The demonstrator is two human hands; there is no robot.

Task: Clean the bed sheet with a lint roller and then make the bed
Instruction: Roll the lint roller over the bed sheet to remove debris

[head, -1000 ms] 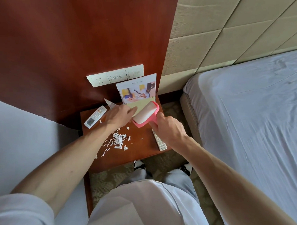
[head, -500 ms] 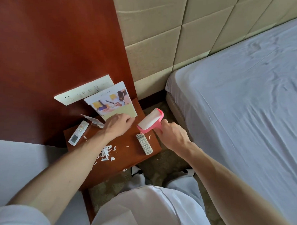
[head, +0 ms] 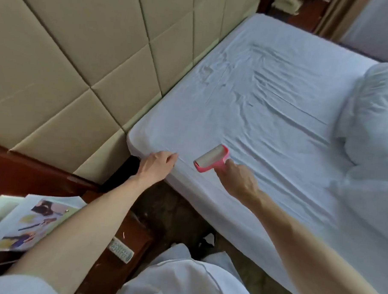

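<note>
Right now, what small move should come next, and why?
Probably press the lint roller onto the bed sheet and roll it away from the near corner. The right hand grips its handle there, the left hand rests at the sheet's edge, seemingly steadying it, and the creased sheet lies bare, the duvet bunched aside.

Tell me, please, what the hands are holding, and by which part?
The right hand grips the lint roller by its handle; the left hand holds nothing, resting on the bed sheet.
</note>
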